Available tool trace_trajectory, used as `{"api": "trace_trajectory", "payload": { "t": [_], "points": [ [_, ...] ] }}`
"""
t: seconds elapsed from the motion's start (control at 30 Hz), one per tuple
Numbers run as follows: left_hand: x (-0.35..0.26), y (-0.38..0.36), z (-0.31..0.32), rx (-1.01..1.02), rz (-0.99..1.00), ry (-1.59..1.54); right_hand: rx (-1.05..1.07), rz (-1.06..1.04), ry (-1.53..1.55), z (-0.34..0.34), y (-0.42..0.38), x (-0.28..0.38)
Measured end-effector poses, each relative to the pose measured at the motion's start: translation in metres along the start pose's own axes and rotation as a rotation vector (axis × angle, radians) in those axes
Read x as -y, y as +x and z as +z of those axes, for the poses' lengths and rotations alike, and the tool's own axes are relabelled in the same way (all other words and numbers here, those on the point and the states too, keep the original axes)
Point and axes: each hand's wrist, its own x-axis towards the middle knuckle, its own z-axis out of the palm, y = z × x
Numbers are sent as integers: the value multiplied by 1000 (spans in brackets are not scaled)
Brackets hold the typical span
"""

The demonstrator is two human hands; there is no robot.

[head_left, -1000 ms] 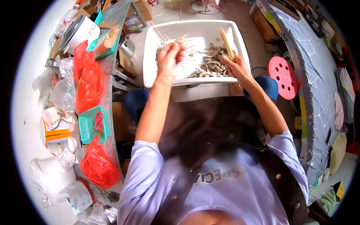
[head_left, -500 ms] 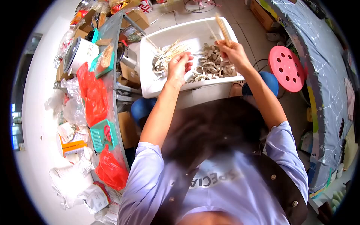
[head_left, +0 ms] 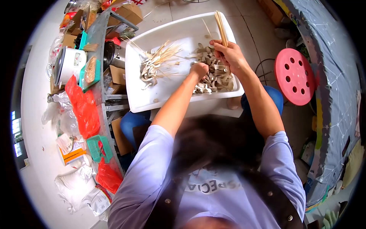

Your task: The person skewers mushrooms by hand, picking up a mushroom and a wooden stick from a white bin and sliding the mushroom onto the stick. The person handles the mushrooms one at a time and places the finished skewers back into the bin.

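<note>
Holding a bundle of thin sticks (head_left: pixel 220 26), the right hand (head_left: pixel 230 56) had its grip closed around them, their upper ends pointing toward the far side of a white tub (head_left: pixel 164 89); 1 loose stick (head_left: pixel 206 27) slanted away to the left of the bundle. The left hand (head_left: pixel 200 70) was just beside it, curled low over a heap of pale strips (head_left: pixel 219 78) in the tub's right part; whether its grip was closed on anything could not be told. In the left part lay sticks bearing similar pieces (head_left: pixel 160 59), fanned toward the right. Farther left, a worktop (head_left: pixel 100 87) carried a red bag (head_left: pixel 83 110) and a green basket (head_left: pixel 92 145). To the right stood a pink stool (head_left: pixel 295 77).
</note>
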Motion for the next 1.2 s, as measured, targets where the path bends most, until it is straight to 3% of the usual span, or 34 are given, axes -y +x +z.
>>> {"api": "trace_trajectory", "payload": {
  "t": [0.03, 0.17, 0.27, 0.4, 0.63, 1.2],
  "points": [
    [3, 6, 3, 15, 16, 45, 10, 18, -3, 2, -4, 6],
    [1, -7, 19, -473, 212, -50, 54, 31, -34, 7, -7, 10],
    [-4, -15, 7, -515, 443, -598, 73, -19, -107, 6, -15, 13],
    [-42, -86, -31, -419, 314, -999, 131, -85, -215, 10, -25, 1],
    [-37, -128, -79, -101, 391, -1495, 285, -101, -272, 32, -47, -7],
    [-36, -148, -93, -39, 522, -1545, 391, -15, -399, 27, -67, 11]
  ]
}}
